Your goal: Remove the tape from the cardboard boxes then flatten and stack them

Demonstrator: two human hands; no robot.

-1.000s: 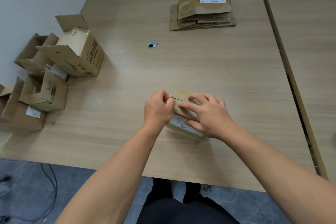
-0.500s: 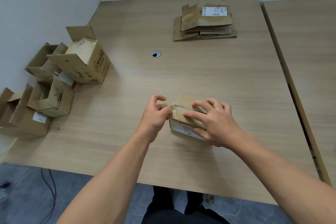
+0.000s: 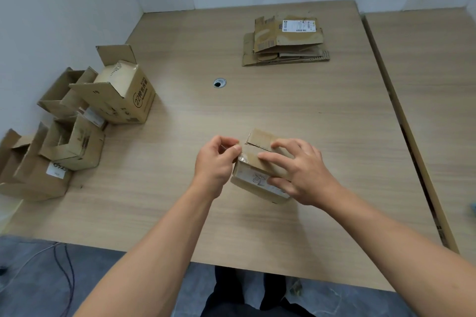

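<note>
Left hand point(image 3: 216, 162) grip pinching tape point(image 3: 241, 157) end between thumb and forefinger. Box point(image 3: 257, 180) sitting on worktop point(image 3: 283, 100), touching grip's right side. Seam point(image 3: 258, 146) running rightward from grip, passing under right hand point(image 3: 304, 172), whose spread fingers are pressing box top.

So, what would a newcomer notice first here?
Two hands at the near middle of the table: the left hand pinches clear tape at the corner of a small box while the right hand presses on its top. A stack of flattened boxes lies at the far side, and a cluster of open boxes crowds the left edge.
</note>
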